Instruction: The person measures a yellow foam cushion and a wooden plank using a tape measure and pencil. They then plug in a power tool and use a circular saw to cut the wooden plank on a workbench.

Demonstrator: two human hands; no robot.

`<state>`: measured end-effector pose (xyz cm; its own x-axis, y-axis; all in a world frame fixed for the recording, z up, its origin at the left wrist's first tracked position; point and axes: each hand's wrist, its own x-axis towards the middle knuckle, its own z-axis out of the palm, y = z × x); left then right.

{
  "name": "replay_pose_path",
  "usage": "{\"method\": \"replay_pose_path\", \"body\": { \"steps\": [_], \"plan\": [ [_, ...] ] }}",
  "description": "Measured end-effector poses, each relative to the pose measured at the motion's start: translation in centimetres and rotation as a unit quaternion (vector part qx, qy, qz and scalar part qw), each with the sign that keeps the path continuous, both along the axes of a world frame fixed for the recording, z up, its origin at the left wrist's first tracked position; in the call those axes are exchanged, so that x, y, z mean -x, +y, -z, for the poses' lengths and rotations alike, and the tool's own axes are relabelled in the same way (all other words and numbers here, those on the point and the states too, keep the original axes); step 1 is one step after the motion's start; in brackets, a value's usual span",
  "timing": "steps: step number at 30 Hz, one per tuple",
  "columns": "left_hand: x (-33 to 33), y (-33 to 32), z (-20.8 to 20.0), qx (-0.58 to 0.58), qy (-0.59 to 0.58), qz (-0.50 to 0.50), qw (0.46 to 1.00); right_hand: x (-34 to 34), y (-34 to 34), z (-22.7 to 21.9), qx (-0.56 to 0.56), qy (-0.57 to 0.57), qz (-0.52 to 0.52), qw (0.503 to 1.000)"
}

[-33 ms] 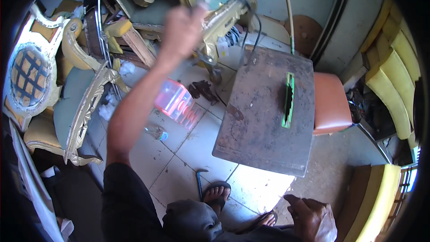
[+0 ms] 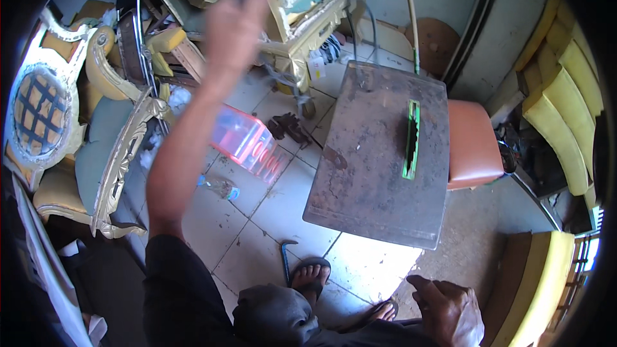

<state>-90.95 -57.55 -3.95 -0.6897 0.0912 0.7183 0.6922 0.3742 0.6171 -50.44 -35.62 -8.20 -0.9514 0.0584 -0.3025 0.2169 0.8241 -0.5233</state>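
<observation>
And there's the left hand (image 2: 234,35) at eleven o'clock, a blur, its grip impossible to read, just beside the gold-trimmed furniture frame (image 2: 315,29) at twelve! Down at five, the right hand (image 2: 447,311) has its fingers bent inward; can't tell whether they're clasping anything. At three, a green-edged strip (image 2: 412,141) lies on the dark tabletop (image 2: 373,180).
</observation>
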Motion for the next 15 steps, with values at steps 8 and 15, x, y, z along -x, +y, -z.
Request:
{"method": "replay_pose_path", "body": {
  "steps": [8, 15],
  "plan": [
    [-8.8, -10.2, -10.1, -0.051, -0.093, 0.031, 0.994, 0.7, -0.6, 0.5, -0.056, 0.090, 0.002, 0.994],
    [-17.4, -16.5, -0.8, 0.385, -0.384, 0.200, 0.815, 1.4, -2.0, 0.7, -0.048, 0.120, -0.013, 0.991]
  ]
}}
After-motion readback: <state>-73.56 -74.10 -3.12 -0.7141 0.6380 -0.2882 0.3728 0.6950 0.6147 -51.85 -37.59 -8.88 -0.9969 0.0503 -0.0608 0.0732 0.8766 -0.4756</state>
